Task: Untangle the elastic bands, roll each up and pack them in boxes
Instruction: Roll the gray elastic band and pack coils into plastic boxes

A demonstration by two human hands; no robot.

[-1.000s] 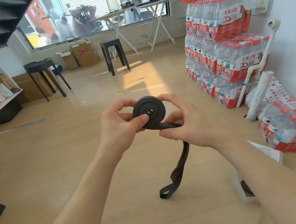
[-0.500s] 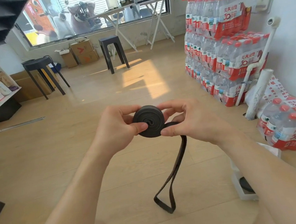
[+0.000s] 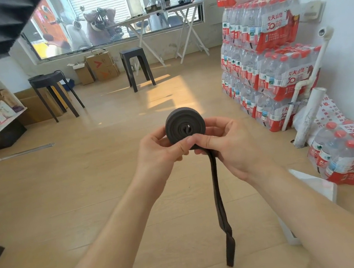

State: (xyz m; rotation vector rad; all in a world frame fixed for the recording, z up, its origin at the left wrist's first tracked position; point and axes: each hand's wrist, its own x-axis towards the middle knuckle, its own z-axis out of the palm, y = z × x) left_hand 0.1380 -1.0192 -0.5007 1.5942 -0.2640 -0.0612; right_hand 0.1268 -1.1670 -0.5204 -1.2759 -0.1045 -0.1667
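Holds a black elastic band [image 3: 184,123] up at mid-frame above the wooden floor [image 3: 91,196], most of it wound into a tight flat coil, spiral face toward the camera. Grips that coil from both sides. With the left hand [image 3: 159,152], curls the fingers behind the coil's left edge and lays the thumb across its lower front. With the right hand [image 3: 231,148], wraps the fingers round the right edge and presses the thumb on the lower front, touching the left thumb. Leaves the unrolled tail [image 3: 219,194] loose: hanging free from under the coil, straight down between the two forearms, twisted a little near its lower end.

Low on the right, partly hidden behind the right forearm, a white box [image 3: 319,187] on the floor; inside not visible. Against the right wall, shrink-wrapped packs of water bottles [image 3: 262,65] stacked high, with one more pack [image 3: 347,156] on the floor nearer the camera and a white tube [image 3: 309,117] leaning between them. Farther back, a dark square stool [image 3: 131,51] and a round black stool [image 3: 45,78], well apart. Under the window [image 3: 106,17], cardboard boxes [image 3: 100,65]; to their right, white folding tables [image 3: 183,4]. At the left edge, a white shelf [image 3: 8,122] loaded with packets and cartons.
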